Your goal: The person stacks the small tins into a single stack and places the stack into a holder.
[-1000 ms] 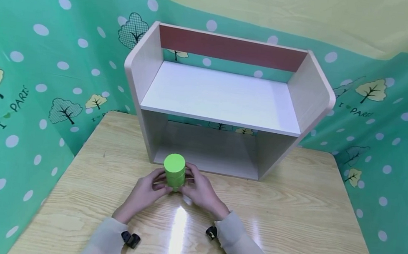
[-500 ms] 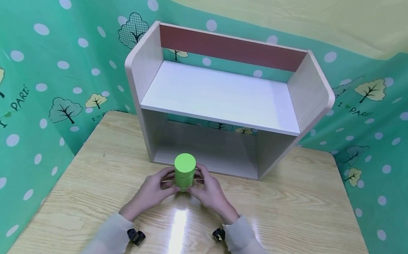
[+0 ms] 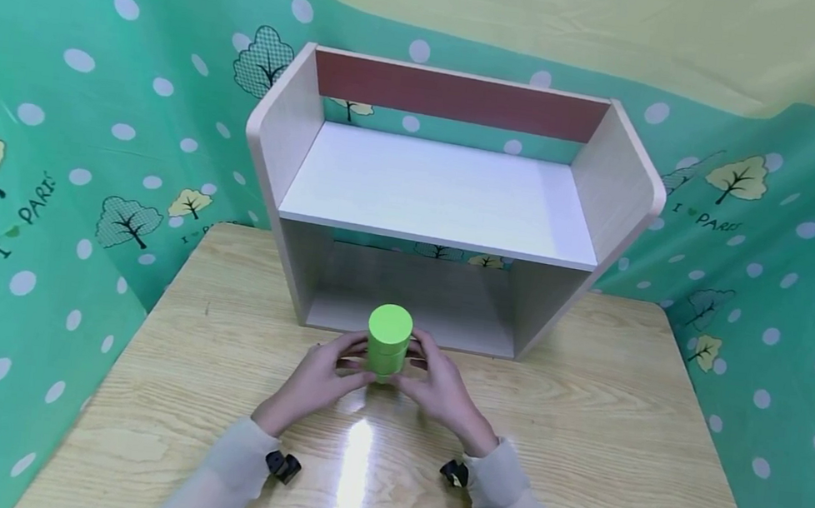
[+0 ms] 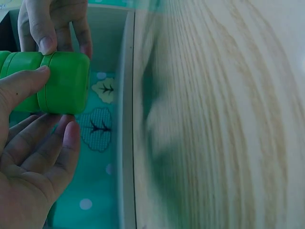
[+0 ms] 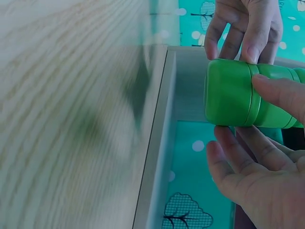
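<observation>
A bright green cylinder [image 3: 388, 340] with a flat round top stands upright between both hands, in front of the shelf. Grooves ring its side in the left wrist view, where the cylinder [image 4: 67, 83] hangs a little above the tabletop. From the left, my left hand [image 3: 314, 377] holds it with thumb and fingertips. My right hand [image 3: 443, 392] grips it the same way from the right. In the right wrist view, the thumbs and fingers lie around the cylinder [image 5: 231, 93]. Whether it is a lidded container cannot be told.
A two-level shelf [image 3: 444, 195] stands at the back of the wooden table [image 3: 620, 446], its lower compartment just behind the cylinder. Green dotted fabric [image 3: 71, 157] hangs behind and on both sides. Small black devices [image 3: 283, 466] sit at the sleeve cuffs.
Both hands have carried the green cylinder steadily to the right and slightly up in the head view. Their hold on it looks the same throughout. The shelf has stayed in place.
</observation>
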Available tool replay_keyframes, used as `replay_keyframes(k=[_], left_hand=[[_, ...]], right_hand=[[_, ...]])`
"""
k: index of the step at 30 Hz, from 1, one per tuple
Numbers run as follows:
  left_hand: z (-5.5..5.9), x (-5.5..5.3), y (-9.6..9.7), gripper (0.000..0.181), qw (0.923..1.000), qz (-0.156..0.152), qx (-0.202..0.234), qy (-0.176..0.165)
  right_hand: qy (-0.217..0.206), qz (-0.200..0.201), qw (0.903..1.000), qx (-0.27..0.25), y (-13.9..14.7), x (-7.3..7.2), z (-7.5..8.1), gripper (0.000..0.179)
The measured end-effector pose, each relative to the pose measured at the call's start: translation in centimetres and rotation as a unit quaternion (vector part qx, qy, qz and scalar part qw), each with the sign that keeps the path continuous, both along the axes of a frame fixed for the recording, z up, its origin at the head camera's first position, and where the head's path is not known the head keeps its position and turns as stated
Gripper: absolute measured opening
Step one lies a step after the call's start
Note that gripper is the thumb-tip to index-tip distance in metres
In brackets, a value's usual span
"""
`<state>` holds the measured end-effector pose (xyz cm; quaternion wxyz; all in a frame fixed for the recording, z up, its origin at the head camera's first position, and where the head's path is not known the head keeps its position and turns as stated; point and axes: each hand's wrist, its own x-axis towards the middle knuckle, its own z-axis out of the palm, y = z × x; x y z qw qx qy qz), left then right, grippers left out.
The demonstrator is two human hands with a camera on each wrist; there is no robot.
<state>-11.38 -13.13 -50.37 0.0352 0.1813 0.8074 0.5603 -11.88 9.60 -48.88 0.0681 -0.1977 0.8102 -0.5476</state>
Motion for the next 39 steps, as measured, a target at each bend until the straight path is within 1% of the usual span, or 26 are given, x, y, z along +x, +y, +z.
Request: replay_keyframes(k=[3, 4, 5, 10, 11, 15, 24, 30, 33, 39], left_hand=[[0.2, -0.1, 0.3, 0.064, 0.9999, -0.010, -0.002, 0.000], [0.2, -0.1, 0.4, 0.064, 0.9999, -0.013, -0.002, -0.001], [0.3, -0.2, 0.5, 0.064, 0.9999, -0.014, -0.002, -0.003], [0.6, -0.4, 1.0, 0.064, 0.9998, -0.019, -0.010, 0.001], [0.8, -0.4, 1.1, 0.064, 0.9997, -0.020, -0.012, 0.003], [1.3, -0.6, 1.5, 0.065, 0.9995, -0.027, -0.014, 0.013], [2.4, -0.8, 2.0, 0.065, 0.9986, -0.032, -0.032, 0.027], [3.4, -1.1, 2.3, 0.066, 0.9979, -0.047, -0.029, 0.034], [4.0, -1.3, 2.3, 0.066, 0.9976, -0.052, -0.028, 0.037], [5.0, -1.6, 2.4, 0.065, 0.9962, -0.062, -0.021, 0.058]], right_hand=[[0.007, -0.004, 1.0000, -0.005, 0.4, 0.2, 0.1, 0.080], [0.007, -0.004, 0.9999, -0.007, 0.4, 0.4, 0.7, 0.079], [0.009, -0.004, 0.9999, -0.009, 0.5, 0.4, 0.7, 0.079], [0.025, -0.007, 0.9997, 0.001, 1.2, 0.4, 1.2, 0.080], [0.031, -0.008, 0.9995, 0.004, 1.4, 0.3, 0.8, 0.081], [0.042, -0.018, 0.9988, 0.018, 1.9, 0.4, 1.4, 0.081], [0.053, -0.026, 0.9981, 0.018, 2.7, 0.5, 2.2, 0.081], [0.067, -0.018, 0.9976, 0.005, 3.1, 0.5, 2.9, 0.082], [0.076, -0.017, 0.9969, 0.009, 3.3, 0.5, 3.4, 0.081], [0.090, -0.011, 0.9958, 0.009, 3.8, 0.3, 4.3, 0.078]])
